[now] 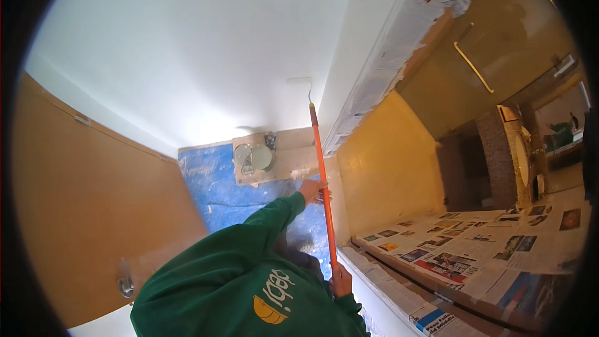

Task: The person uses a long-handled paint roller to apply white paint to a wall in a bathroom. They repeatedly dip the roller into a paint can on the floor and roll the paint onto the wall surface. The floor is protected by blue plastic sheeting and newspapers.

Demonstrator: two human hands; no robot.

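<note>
Held an orange pole (329, 229) with both grips wrapped around it: left grip (314, 191) partway along, right grip (340, 281) at the near end. Pointed its long axis far and slightly left, to the pale roller (299, 80) by the white wall (237, 31), nearer the left grip than the right. Could not tell about contact there.

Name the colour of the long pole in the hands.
Orange-red; the pole shows best in the head view.
</note>
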